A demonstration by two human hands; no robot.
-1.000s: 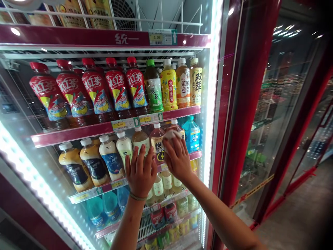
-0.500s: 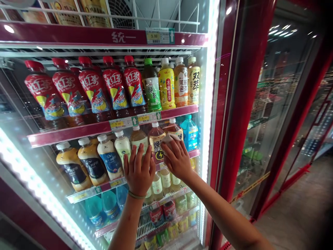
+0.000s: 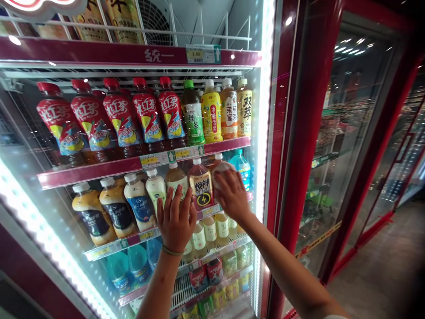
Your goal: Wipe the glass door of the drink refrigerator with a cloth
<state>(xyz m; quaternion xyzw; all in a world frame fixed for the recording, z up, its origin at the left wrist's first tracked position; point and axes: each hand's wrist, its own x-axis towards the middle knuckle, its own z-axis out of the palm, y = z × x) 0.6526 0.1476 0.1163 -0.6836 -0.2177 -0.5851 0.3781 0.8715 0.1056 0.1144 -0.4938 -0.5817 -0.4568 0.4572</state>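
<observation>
My left hand [image 3: 175, 219] lies flat on the cooler's glass door [image 3: 43, 212], fingers spread, in front of the milk-tea bottles [image 3: 141, 206]; a thin band is on its wrist. My right hand [image 3: 232, 195] presses a small white cloth [image 3: 222, 169] against the glass, further right, over the second shelf. The cloth partly hides a bottle beside the blue bottle [image 3: 245, 167]. An amber bottle with a black lightning label [image 3: 201, 189] stands between my two hands.
Red-capped iced tea bottles [image 3: 116, 115] and green, yellow and orange tea bottles [image 3: 212, 110] fill the upper shelf. Price tags [image 3: 159, 158] line the shelf edges. A red door frame [image 3: 299, 133] rises on the right, with another glass door [image 3: 348, 133] and floor beyond.
My right hand slid the cloth to the right and slightly up along the glass, uncovering the amber bottle's label. My left hand stayed in place.
</observation>
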